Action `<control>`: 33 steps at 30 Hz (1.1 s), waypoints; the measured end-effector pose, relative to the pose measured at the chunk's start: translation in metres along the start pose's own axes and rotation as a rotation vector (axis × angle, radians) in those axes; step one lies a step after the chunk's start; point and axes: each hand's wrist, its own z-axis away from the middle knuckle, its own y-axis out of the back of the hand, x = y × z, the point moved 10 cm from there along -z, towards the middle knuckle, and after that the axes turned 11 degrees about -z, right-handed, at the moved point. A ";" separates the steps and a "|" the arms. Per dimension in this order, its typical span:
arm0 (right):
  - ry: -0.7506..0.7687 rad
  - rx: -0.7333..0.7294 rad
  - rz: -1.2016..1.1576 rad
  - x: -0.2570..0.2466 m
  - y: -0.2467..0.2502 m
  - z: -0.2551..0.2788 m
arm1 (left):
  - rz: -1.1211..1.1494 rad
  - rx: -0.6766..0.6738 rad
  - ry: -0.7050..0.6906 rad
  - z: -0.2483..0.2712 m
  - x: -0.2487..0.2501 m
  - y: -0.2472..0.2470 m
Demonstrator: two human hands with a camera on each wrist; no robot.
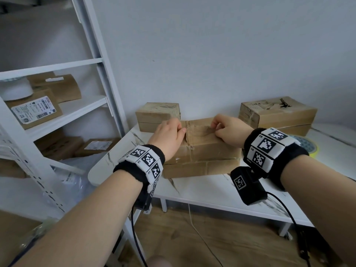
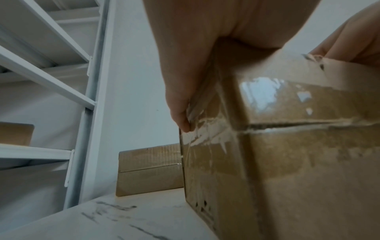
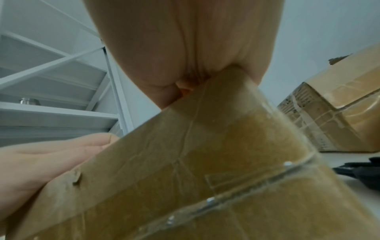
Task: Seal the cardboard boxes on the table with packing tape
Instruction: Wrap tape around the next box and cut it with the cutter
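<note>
A worn cardboard box [image 1: 202,149] lies in the middle of the white table [image 1: 202,187], with both my hands on its top. My left hand [image 1: 182,130] grips the box's left top edge. In the left wrist view one of its fingers [image 2: 180,113] presses a strip of clear tape [image 2: 205,136] against the box's [image 2: 298,154] end face. My right hand [image 1: 215,129] sits further right, fingers curled, thumb and forefinger pinching at the top face; what lies between them is hidden. Glossy tape covers the front seam [image 3: 246,183].
Two more cardboard boxes stand against the wall, one at the back left [image 1: 158,114] and one at the back right [image 1: 277,112]. A tape roll [image 1: 308,144] lies behind my right wrist, black scissors [image 3: 362,172] near it. White shelving [image 1: 57,112] with parcels stands left.
</note>
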 end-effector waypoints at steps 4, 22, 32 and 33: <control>-0.014 -0.002 -0.031 0.003 0.002 0.001 | -0.004 -0.042 -0.013 -0.001 -0.001 -0.005; 0.069 0.144 -0.105 0.001 0.016 0.011 | 0.072 -0.015 -0.069 0.000 0.007 -0.001; 0.030 0.071 0.042 -0.002 0.006 0.011 | 0.011 -0.034 -0.166 -0.001 0.014 -0.005; 0.028 0.068 0.048 -0.002 0.006 0.012 | 0.004 -0.042 -0.166 -0.002 0.014 -0.006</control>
